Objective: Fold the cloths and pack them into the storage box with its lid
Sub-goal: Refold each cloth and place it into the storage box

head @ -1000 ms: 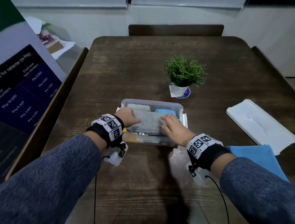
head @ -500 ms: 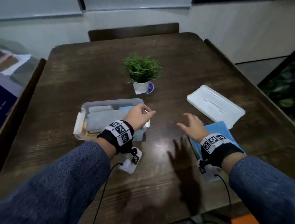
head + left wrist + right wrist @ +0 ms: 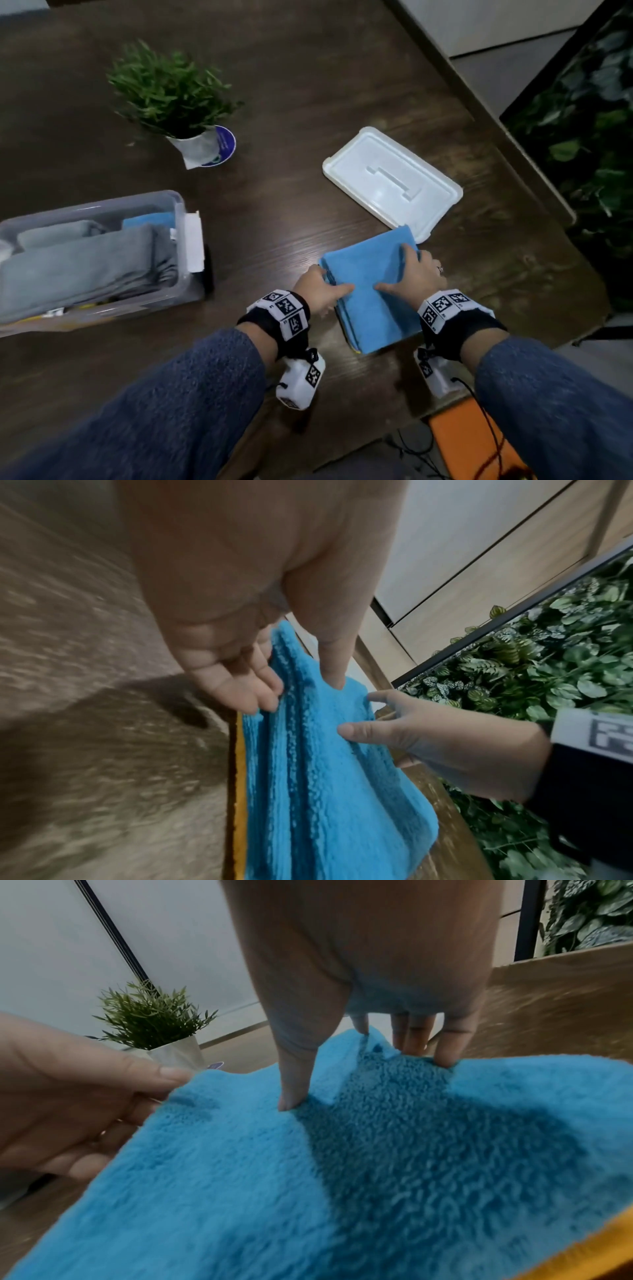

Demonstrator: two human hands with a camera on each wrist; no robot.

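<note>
Blue cloth point(image 3: 370, 284), no legible label

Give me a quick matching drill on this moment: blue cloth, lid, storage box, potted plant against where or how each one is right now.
Things:
1. blue cloth
2. lid
3. storage box
4. potted plant

States:
A. open, grey folded cloths inside
B. gripped at both sides by the left hand and right hand
C. standing at the far side of the table
D. lying flat on the table, off the box

Pairs: 1-B, 2-D, 3-A, 4-C
</note>
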